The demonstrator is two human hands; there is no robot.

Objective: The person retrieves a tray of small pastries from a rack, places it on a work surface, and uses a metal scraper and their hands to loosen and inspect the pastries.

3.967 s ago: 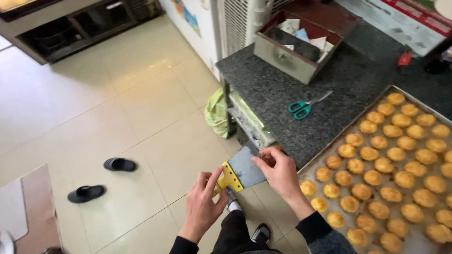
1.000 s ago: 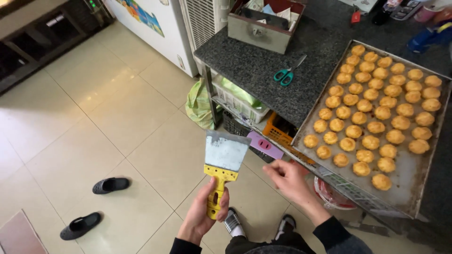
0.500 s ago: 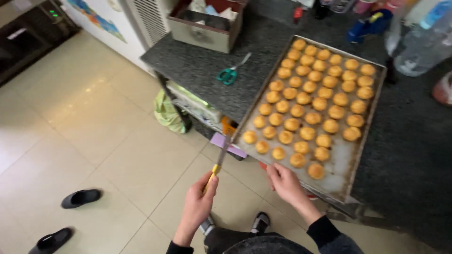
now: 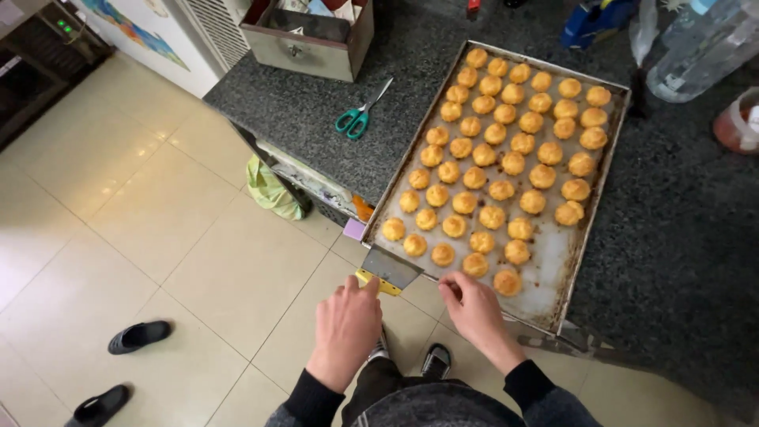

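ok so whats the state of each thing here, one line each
scraper: blade laid flat at the tray's near corner, held by the left hand
right hand: empty, fingers at the tray rim
baking tray: on the counter, near corner overhanging, mostly filled with pastries
scissors: closed, lying flat
metal box: open
black slippers: on the floor, apart

Both hands reach forward from black sleeves, backs turned up toward the camera. The left hand (image 4: 348, 323) is curled closed, knuckles raised, thumb and forefinger pressed forward in a grip. The right hand (image 4: 474, 310) lies flatter and a little further ahead, fingers bent and spread, tips pointing forward and left. The two hands sit near each other without touching, wrists angled slightly inward.
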